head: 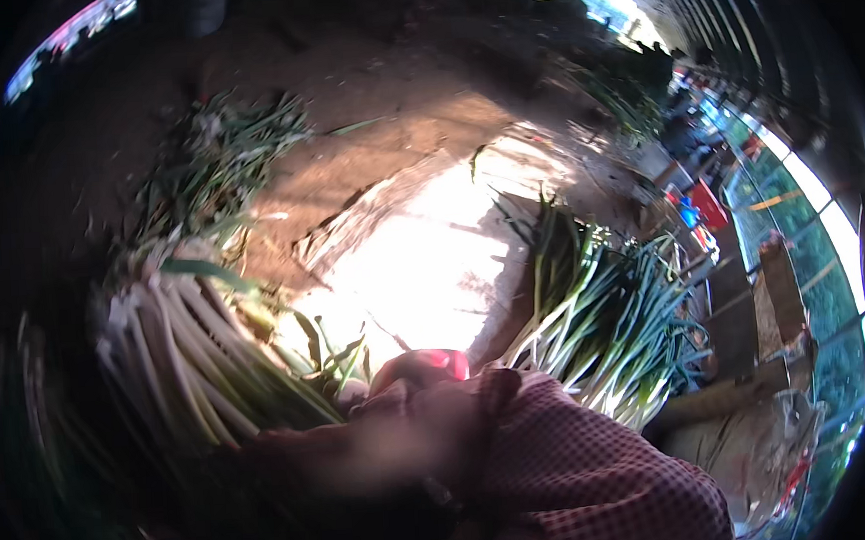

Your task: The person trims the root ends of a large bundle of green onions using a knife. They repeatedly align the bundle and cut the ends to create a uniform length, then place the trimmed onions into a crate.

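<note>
A red checked sleeve (596, 445) reaches in from the lower right and bends towards the middle. Past its dark cuff (501, 387), my right hand is blurred and mostly hidden, so its grip cannot be made out. A rounded pinkish-red thing (426, 365) lies just beyond; whether it is a glove or clothing is unclear. Small finger-like shapes (347, 395) show beside it, near loose green leaves (334, 359); they may belong to my left hand. At lower left lies a thick bundle of long white-stemmed green onions (187, 356). Thinner green onions (611, 312) are heaped on the right.
A sunlit, overexposed flat sheet (417, 263) covers the dirt ground (368, 171) ahead. Green leaf trimmings (229, 163) are piled at upper left, more greens (614, 92) at upper right. Cardboard pieces (778, 288) and a plastic bag (750, 444) stand along the mesh wall (829, 278).
</note>
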A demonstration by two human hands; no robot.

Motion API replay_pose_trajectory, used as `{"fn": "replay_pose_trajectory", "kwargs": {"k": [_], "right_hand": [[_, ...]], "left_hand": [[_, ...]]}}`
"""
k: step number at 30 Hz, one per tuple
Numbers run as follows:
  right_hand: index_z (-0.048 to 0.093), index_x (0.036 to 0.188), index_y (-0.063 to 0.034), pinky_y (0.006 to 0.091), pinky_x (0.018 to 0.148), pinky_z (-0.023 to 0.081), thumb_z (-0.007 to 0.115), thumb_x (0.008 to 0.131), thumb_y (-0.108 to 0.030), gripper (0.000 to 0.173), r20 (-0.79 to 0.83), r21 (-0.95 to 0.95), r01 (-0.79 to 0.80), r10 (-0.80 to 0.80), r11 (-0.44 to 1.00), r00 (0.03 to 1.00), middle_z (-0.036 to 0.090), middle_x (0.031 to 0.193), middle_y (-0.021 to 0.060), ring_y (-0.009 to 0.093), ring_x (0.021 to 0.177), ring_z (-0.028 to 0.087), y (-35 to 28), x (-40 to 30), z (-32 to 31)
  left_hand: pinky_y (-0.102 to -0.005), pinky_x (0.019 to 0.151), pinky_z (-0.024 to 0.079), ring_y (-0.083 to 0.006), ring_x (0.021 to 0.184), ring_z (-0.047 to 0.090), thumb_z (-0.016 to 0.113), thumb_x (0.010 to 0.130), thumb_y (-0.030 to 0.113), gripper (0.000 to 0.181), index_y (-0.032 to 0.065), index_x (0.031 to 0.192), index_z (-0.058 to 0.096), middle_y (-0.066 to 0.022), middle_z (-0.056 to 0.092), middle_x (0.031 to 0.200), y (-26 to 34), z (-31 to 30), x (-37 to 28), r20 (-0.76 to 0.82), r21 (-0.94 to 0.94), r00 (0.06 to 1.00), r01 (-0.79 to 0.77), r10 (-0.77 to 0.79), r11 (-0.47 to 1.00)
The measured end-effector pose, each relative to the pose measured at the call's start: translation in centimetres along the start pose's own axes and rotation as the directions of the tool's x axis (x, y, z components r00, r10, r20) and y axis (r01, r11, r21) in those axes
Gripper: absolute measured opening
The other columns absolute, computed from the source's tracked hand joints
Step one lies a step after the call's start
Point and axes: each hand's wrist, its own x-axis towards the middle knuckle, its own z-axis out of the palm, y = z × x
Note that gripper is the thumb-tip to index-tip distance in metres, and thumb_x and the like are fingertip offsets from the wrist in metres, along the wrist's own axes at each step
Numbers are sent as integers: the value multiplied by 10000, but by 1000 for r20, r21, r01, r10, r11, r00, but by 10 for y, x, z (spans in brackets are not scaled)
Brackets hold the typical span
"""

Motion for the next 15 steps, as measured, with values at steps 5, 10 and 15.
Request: {"fn": "replay_pose_trajectory", "kwargs": {"k": [5,10,15], "right_hand": [[429,1286,-12,388,840,461,582,813,-63,499,-129,0,97,-97,995,987,556,1135,157,270,1040,550,-4,-23,1],[440,1293,-3,404,897,452,588,825,-97,500,-262,48,343,-320,938,911,551,1149,163,287,1073,535,-8,3,8],[470,1274,-50,311,811,460,492,920,-124,362,-50,959,43,16,280,999,531,1205,77,167,956,537,-35,-53,16]], "left_hand": [[-402,811,493,-299,965,595,592,820,182,476,78,1270,475,-174,604,1095,3,-58,-20,18,-236,999,-23,28,972],[-374,803,499,-270,959,597,590,827,155,515,67,1310,437,-161,603,1091,-31,-169,-114,-24,-722,999,-2,-23,691],[-346,795,505,-241,952,599,588,833,128,555,56,1350,399,-148,603,1088,41,-377,-306,129,-886,991,133,-40,445]]}}
